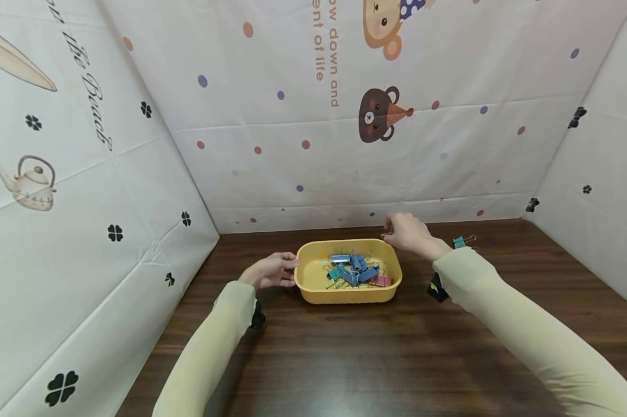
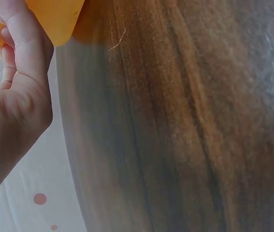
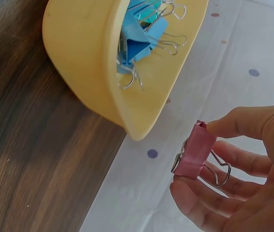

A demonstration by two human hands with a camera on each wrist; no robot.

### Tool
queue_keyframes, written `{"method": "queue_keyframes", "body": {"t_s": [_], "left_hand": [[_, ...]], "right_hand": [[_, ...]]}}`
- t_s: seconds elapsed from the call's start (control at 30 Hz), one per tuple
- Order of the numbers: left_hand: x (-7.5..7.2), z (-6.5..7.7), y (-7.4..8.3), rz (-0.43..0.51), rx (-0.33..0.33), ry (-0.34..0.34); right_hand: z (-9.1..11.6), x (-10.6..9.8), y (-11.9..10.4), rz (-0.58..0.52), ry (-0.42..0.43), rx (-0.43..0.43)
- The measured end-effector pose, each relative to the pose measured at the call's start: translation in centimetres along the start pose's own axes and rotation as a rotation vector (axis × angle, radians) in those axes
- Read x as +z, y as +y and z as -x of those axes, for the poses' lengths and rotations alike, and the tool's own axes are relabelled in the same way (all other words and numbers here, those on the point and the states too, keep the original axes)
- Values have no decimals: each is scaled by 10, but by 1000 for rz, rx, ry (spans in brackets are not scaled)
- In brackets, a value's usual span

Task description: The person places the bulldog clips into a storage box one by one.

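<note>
A yellow plastic basket (image 1: 345, 296) stands on the table, with several blue binder clips (image 1: 367, 274), teal ones (image 1: 336, 273) and a pink one (image 1: 381, 281) lying inside. At its left end my left hand (image 1: 273, 271) grips the rim between thumb and fingers; the left wrist view shows this hand (image 2: 23, 63) only partly. Just beyond the basket's far right corner is my right hand (image 1: 408, 233). In the right wrist view, its thumb and fingers pinch a pink binder clip (image 3: 195, 152) by the ends, apart from the basket.
A teal binder clip (image 1: 459, 242) lies on the dark wooden table (image 1: 313, 359) beyond my right wrist, partly hidden by the sleeve. White printed sheeting (image 1: 303, 168) rises behind the table and on both sides.
</note>
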State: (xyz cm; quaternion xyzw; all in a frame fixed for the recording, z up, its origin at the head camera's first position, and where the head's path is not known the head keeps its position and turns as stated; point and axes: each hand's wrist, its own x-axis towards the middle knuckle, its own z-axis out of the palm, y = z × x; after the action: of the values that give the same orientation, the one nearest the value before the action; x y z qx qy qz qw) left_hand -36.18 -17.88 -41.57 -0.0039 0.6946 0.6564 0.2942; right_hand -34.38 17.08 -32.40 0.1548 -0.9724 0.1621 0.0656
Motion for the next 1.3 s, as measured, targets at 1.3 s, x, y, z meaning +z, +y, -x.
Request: {"method": "queue_keyframes", "body": {"t_s": [1.3], "left_hand": [[-1, 0, -2, -20, 24, -26]], "right_hand": [[-5, 12, 23, -84, -57, -10]]}}
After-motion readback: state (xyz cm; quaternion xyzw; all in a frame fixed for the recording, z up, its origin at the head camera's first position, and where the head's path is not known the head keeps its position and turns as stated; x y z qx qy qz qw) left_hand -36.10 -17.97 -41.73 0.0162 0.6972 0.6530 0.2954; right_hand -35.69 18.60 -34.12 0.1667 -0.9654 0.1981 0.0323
